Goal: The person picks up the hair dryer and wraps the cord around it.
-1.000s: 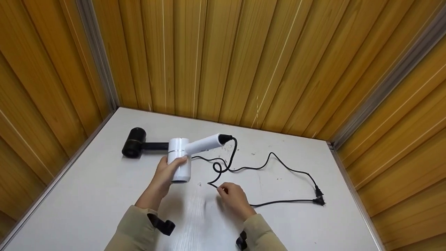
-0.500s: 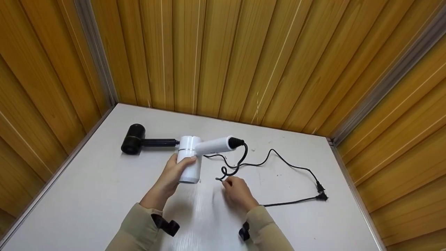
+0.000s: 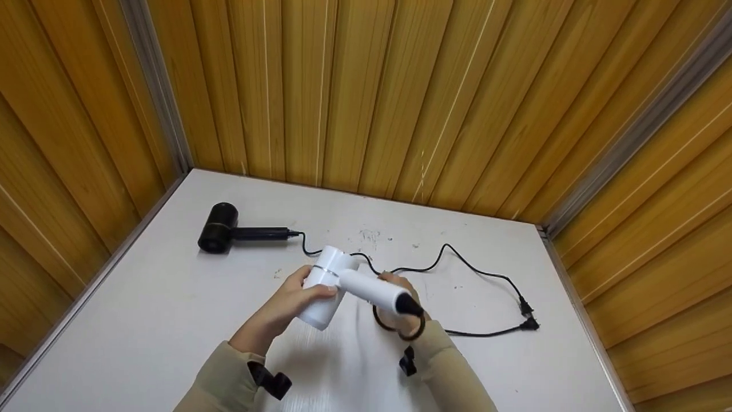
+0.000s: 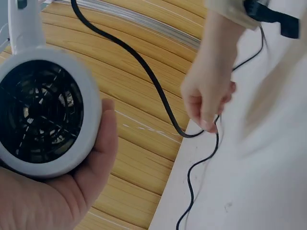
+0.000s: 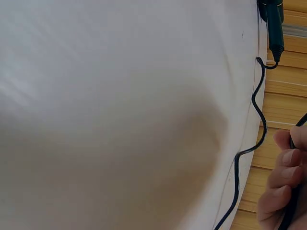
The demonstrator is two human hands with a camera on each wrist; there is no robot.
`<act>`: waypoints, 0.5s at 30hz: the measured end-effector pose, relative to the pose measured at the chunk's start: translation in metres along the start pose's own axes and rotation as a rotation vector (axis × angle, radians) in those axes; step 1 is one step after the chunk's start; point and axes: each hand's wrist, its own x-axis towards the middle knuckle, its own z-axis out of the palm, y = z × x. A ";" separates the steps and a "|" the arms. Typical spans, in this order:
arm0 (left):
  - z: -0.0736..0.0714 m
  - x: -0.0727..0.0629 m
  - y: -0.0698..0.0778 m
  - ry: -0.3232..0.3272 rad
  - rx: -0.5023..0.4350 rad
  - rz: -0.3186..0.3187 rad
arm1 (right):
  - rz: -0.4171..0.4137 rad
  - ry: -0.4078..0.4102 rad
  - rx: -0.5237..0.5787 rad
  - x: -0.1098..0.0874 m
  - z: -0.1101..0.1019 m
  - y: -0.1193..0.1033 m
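Here's my left grip curled round the white hair dryer, holding it above the middle of the desk, while my right grip pinches its black cord just to the right. I'd say steadiness matters now: leave slack where cord meets dryer, and lift clear of the second cord trailing from the black hair dryer, far left.

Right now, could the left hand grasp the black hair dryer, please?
Probably not: the left hand is full, gripping the white hair dryer, though nothing visible blocks its path to the black hair dryer.
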 end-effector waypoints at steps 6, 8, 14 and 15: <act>-0.007 0.001 -0.018 -0.007 0.198 0.021 | 0.157 0.022 -0.164 0.006 -0.057 -0.055; -0.009 0.002 -0.024 0.030 0.260 0.017 | 0.157 0.033 -0.185 0.006 -0.071 -0.066; -0.015 0.011 -0.040 0.176 0.403 -0.055 | 0.139 0.093 -0.142 0.009 -0.094 -0.070; -0.015 0.012 -0.042 0.198 0.427 -0.065 | 0.136 0.102 -0.131 0.009 -0.097 -0.071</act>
